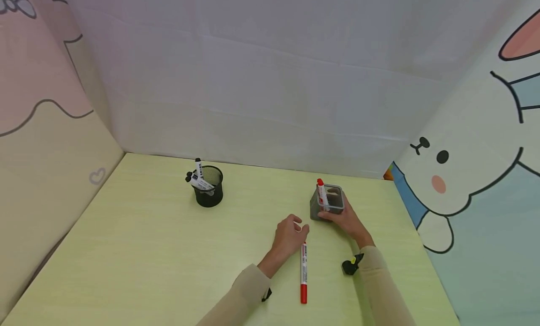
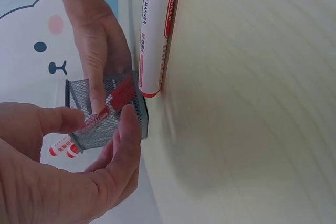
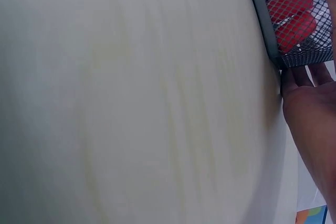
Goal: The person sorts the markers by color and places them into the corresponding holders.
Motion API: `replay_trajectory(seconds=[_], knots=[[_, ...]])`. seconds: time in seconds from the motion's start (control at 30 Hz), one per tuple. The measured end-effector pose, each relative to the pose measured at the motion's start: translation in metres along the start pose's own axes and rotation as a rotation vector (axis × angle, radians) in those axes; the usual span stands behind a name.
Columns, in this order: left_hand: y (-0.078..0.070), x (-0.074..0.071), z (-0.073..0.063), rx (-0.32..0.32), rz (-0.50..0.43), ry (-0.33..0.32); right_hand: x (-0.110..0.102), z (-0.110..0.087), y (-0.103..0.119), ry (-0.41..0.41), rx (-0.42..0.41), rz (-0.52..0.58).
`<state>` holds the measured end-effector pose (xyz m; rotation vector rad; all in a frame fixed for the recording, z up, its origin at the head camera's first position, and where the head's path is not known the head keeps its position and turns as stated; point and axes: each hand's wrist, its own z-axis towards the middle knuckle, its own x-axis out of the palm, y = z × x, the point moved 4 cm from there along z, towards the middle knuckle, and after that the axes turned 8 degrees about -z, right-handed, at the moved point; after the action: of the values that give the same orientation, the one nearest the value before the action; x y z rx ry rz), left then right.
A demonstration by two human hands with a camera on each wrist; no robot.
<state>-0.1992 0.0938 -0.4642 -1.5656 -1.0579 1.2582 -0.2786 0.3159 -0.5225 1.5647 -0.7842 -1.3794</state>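
My right hand [image 1: 348,219] grips a grey square mesh pen holder [image 1: 314,210] on the right side of the table, thumb on the near side. Red whiteboard markers [image 1: 322,193] stand in it; their red caps [image 3: 296,31] show through the mesh in the right wrist view. My left hand [image 1: 288,235] is just above the far end of another red whiteboard marker [image 1: 303,270] lying on the table. In the left wrist view its thumb and fingers [image 2: 128,142] are bent and apart, with nothing held, and the lying marker [image 2: 153,40] is beside them.
A round black mesh pen holder [image 1: 209,199] with black-capped markers [image 1: 199,169] stands at the back left of the pale yellow table [image 1: 147,251]. White cloth [image 1: 261,106] hangs behind; printed panels flank both sides.
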Motion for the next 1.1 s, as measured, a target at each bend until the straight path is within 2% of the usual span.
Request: replay_trajectory(seconds=[0.2, 0.63, 0.93, 1.1], knots=[[0.004, -0.004, -0.010, -0.039, 0.050, 0.034, 0.001, -0.001, 0.002, 0.008, 0.003, 0.018], [0.017, -0.010, -0.028, -0.056, 0.025, 0.072, 0.002, -0.001, 0.001, 0.016, -0.032, 0.040], [0.022, -0.007, -0.043, -0.105, 0.028, 0.095, 0.002, -0.002, 0.002, 0.028, -0.017, 0.048], [0.023, -0.004, -0.048, -0.087, 0.029, 0.087, 0.002, -0.001, 0.002, 0.026, -0.017, 0.046]])
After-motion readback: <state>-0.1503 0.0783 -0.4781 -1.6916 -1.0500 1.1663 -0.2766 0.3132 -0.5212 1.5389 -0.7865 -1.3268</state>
